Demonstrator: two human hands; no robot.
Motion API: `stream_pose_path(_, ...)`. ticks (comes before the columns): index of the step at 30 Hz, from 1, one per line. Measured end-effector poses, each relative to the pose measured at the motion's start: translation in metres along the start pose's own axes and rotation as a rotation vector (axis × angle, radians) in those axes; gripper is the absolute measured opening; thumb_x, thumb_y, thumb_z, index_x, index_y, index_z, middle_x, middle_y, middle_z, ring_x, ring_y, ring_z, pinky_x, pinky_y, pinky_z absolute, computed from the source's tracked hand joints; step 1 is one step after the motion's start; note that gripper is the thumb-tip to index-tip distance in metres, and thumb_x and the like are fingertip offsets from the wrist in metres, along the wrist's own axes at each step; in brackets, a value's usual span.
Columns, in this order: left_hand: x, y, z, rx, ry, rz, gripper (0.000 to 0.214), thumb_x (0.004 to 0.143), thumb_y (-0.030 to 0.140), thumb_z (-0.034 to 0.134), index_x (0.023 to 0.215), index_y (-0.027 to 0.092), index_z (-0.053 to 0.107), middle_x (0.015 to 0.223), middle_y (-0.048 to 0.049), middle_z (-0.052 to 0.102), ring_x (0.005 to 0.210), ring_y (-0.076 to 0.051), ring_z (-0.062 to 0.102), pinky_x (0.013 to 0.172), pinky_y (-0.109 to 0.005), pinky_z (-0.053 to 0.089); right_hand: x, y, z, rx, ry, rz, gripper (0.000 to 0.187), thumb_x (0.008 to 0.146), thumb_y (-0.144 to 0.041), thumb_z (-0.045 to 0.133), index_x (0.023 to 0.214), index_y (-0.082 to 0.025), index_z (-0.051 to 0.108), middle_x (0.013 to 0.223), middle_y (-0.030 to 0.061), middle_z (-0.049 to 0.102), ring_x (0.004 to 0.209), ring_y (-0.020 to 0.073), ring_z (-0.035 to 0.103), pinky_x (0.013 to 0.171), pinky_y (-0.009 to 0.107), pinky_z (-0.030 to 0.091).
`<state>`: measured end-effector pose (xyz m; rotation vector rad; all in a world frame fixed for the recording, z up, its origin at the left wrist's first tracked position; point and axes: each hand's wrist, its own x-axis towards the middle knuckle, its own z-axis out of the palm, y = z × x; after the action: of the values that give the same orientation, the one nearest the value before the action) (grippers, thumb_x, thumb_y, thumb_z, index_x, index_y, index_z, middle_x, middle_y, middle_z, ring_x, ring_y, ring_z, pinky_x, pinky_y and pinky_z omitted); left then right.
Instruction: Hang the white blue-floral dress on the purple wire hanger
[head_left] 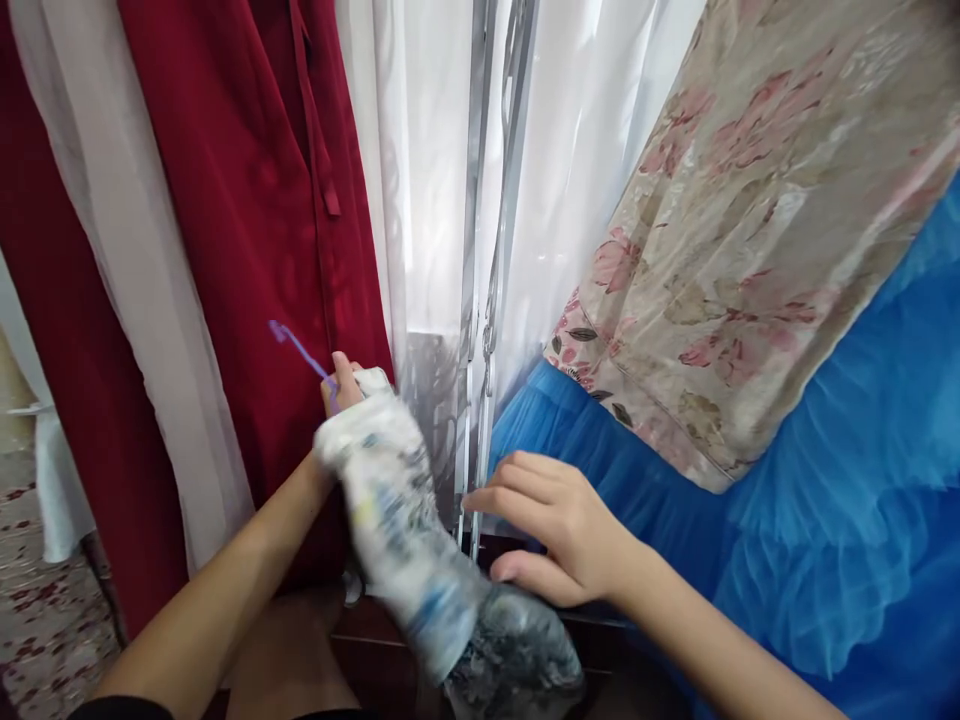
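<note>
My left hand point(343, 388) is closed around a thin purple piece with a hooked end point(298, 347), shaped like the hook of a clothes hanger. From that hand a patterned white garment point(386, 500) with blue, yellow and black blotches slants down to the right, its lower part dark grey. It is smeared by motion and partly hides the hand. Just right of the garment, my right hand point(551, 525) is open, fingers apart, its thumb close above the dark part. Whether the thumb touches the cloth I cannot tell.
Dark red fabric point(247, 250) hangs at the left beside a pale strip point(142, 250). Behind are white sheer curtains point(435, 180) and narrow metal bars point(472, 300). A floral cloth point(735, 280) overlaps blue ruffled fabric point(810, 540) at the right.
</note>
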<state>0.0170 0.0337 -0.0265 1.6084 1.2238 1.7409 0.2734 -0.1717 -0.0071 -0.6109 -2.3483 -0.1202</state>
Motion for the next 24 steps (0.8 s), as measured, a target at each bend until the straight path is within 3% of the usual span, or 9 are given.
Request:
stream_pose_path(2, -0.011, 0.007, 0.004, -0.078, -0.035, -0.032, 0.072, 0.092, 0.077, 0.000, 0.059, 0.024, 0.037, 0.054, -0.0010, 0.033, 0.054, -0.017, 0.037, 0.053, -0.033, 0.035, -0.005, 0.001, 0.008, -0.017, -0.022, 0.050, 0.032, 0.104, -0.041, 0.046, 0.117, -0.018, 0.064, 0.093, 0.0095, 0.069, 0.082, 0.0243, 0.060, 0.075, 0.039, 0.050)
stream_pose_path(4, -0.028, 0.024, 0.012, -0.233, -0.238, -0.071, 0.074, 0.089, 0.084, 0.010, 0.053, 0.024, 0.032, 0.053, -0.0012, 0.033, 0.050, -0.015, 0.036, 0.051, -0.033, 0.036, -0.006, 0.012, 0.015, -0.033, -0.002, 0.168, 0.033, 0.101, -0.035, 0.054, 0.130, -0.020, 0.058, 0.112, 0.0117, 0.068, 0.100, 0.0266, 0.062, 0.088, 0.042, 0.052)
stream_pose_path(7, -0.059, 0.062, 0.031, -0.568, -0.703, -0.142, 0.072, 0.087, 0.081, 0.040, 0.049, 0.021, 0.030, 0.053, 0.0008, 0.033, 0.045, -0.010, 0.030, 0.050, -0.030, 0.036, -0.007, 0.027, 0.029, -0.047, 0.024, 0.249, 0.078, 0.090, -0.042, 0.070, 0.155, -0.021, 0.031, 0.148, 0.0187, 0.049, 0.134, 0.0344, 0.049, 0.109, 0.052, 0.045)
stream_pose_path(9, -0.080, 0.083, 0.042, -0.744, -0.858, -0.174, 0.067, 0.086, 0.069, 0.059, 0.051, 0.020, 0.032, 0.054, 0.0018, 0.034, 0.048, -0.009, 0.035, 0.055, -0.029, 0.040, -0.010, 0.030, 0.040, -0.039, 0.052, 0.276, 0.106, 0.084, -0.044, 0.077, 0.162, -0.019, 0.010, 0.157, 0.0221, 0.038, 0.143, 0.0372, 0.042, 0.113, 0.055, 0.043)
stream_pose_path(13, -0.105, 0.099, 0.052, -0.863, -0.889, -0.278, 0.052, 0.078, 0.046, 0.080, 0.054, 0.018, 0.044, 0.058, 0.0020, 0.040, 0.059, -0.011, 0.046, 0.063, -0.026, 0.043, -0.027, 0.023, 0.052, -0.044, 0.099, 0.404, 0.113, 0.084, -0.038, 0.076, 0.163, -0.023, -0.003, 0.144, 0.0196, 0.051, 0.127, 0.0357, 0.059, 0.094, 0.050, 0.058)
stream_pose_path(17, -0.107, 0.092, 0.057, -0.786, -0.847, -0.418, 0.041, 0.075, 0.039, 0.083, 0.057, 0.016, 0.053, 0.060, 0.0017, 0.045, 0.056, -0.009, 0.046, 0.056, -0.024, 0.040, -0.048, 0.021, 0.049, -0.144, 0.031, 0.351, 0.120, 0.076, -0.045, 0.081, 0.164, -0.023, 0.002, 0.145, 0.0208, 0.047, 0.128, 0.0397, 0.056, 0.094, 0.055, 0.058)
stream_pose_path(19, -0.104, 0.090, 0.066, -0.753, -0.915, -0.438, 0.042, 0.076, 0.039, 0.082, 0.058, 0.016, 0.053, 0.061, 0.0019, 0.047, 0.053, -0.008, 0.045, 0.053, -0.023, 0.039, -0.056, 0.024, 0.046, -0.209, 0.035, 0.383, 0.116, 0.075, -0.041, 0.080, 0.164, -0.024, 0.007, 0.146, 0.0201, 0.047, 0.125, 0.0394, 0.058, 0.090, 0.052, 0.059)
stream_pose_path(21, -0.099, 0.089, 0.077, -0.739, -1.003, -0.423, 0.039, 0.076, 0.037, 0.083, 0.062, 0.016, 0.054, 0.067, 0.0004, 0.053, 0.057, -0.009, 0.051, 0.055, -0.023, 0.042, -0.066, 0.029, 0.041, -0.266, 0.077, 0.452, 0.105, 0.076, -0.037, 0.076, 0.162, -0.026, 0.017, 0.138, 0.0165, 0.053, 0.112, 0.0354, 0.066, 0.076, 0.044, 0.062)
stream_pose_path(24, -0.084, 0.086, 0.085, -0.582, -0.889, -0.354, 0.026, 0.074, 0.035, 0.082, 0.078, 0.019, 0.062, 0.082, -0.0045, 0.067, 0.072, -0.016, 0.065, 0.066, -0.028, 0.052, -0.080, 0.039, 0.025, -0.372, 0.211, 0.578, 0.085, 0.076, -0.037, 0.073, 0.153, -0.028, 0.039, 0.124, 0.0113, 0.060, 0.096, 0.0299, 0.070, 0.062, 0.034, 0.058)
